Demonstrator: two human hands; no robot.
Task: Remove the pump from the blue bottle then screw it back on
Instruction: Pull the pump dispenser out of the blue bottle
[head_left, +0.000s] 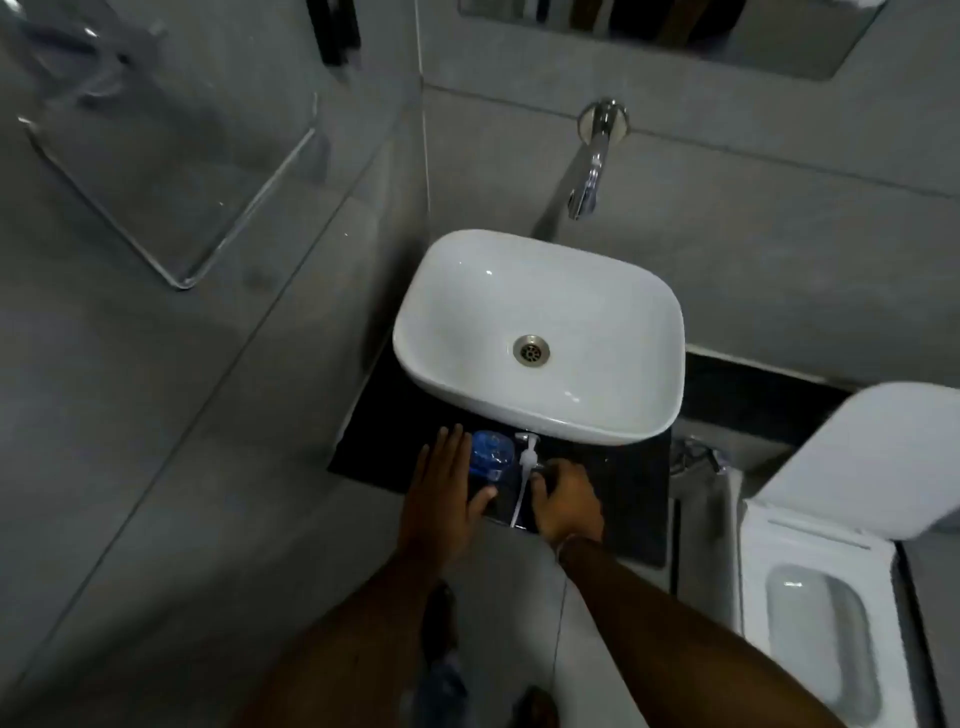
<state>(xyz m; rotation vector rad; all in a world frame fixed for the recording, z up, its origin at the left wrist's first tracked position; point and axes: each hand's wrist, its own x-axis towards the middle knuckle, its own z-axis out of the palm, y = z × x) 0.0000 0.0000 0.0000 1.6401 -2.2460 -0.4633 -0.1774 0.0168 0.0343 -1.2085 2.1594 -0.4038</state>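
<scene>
Right hand (567, 498) pinched on the white pump (529, 457) near its collar, pump already out of the bottle and held just beside it, thin dip tube (521, 501) trailing down toward the counter edge. Left hand (443, 486) spread flat against the blue bottle (488, 456), fingers extended along its left side and thumb hooked under the near end, bracing more than clamping; whether truly closed around it cannot be told. Bottle standing on the dark counter (631, 499), touching or nearly touching the front rim of the white basin (597, 421). Likely trouble: flexible tube missing the narrow neck and bending against the rim; collar started crooked and cross-threaded; loosely braced bottle sliding or tipping on the glossy slab; soapy drips off the tube making the grip slick. Bottle translucent blue plastic, glinting; pump smooth matte white plastic; tube slim, pale, slightly bowed; counter dark and polished; basin glazed, rounded-rectangular.
</scene>
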